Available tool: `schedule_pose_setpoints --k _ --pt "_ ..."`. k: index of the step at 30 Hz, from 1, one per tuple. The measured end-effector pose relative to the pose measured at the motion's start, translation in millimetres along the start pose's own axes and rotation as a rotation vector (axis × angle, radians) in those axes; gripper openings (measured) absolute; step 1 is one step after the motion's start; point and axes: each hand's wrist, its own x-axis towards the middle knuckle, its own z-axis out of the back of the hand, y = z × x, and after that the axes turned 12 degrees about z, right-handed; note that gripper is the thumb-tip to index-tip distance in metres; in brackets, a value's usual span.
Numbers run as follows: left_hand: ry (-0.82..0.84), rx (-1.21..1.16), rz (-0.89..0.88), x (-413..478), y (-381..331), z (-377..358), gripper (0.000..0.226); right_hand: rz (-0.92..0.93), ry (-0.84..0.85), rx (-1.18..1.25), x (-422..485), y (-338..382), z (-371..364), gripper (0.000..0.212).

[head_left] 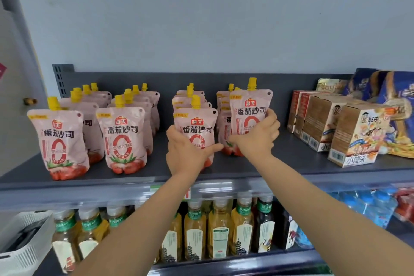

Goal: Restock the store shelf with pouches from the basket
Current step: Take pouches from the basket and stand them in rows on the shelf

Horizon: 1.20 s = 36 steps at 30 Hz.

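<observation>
Pink tomato-sauce pouches with yellow caps stand in four rows on the dark grey top shelf (291,163). My left hand (186,152) grips the front pouch of the third row (197,123) by its lower part; it stands near the shelf's front edge. My right hand (257,136) holds another pouch (251,107) upright, raised in front of the fourth row. The two left rows are headed by a front pouch at far left (59,139) and one beside it (123,136). The white basket (26,240) shows at the lower left corner; I cannot tell what is in it.
Brown snack cartons (354,136) and blue bags (394,96) fill the shelf's right end. Tea bottles (219,231) line the lower shelf, with blue-capped water bottles (367,204) to their right. A grey wall rises behind the shelf.
</observation>
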Motion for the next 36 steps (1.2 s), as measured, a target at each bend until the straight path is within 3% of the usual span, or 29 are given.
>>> schedule_pose_setpoints --k 8,12,20,28,36 --pt "0.131 -0.090 -0.095 3 17 6 0.110 -0.055 0.111 -0.054 -5 -17 -25 0.123" --pt "0.123 -0.089 -0.119 2 20 6 0.108 -0.125 0.060 0.011 -4 -24 -30 0.125" --pt "0.107 -0.041 -0.104 3 17 -2 0.110 0.031 0.047 0.064 -16 -36 -23 0.128" --pt "0.157 -0.086 -0.120 -2 17 10 0.114 0.053 0.083 0.057 -22 -28 -22 0.132" --pt "0.057 0.083 -0.301 -4 28 40 0.108 0.105 0.054 0.014 -31 -24 -20 0.136"
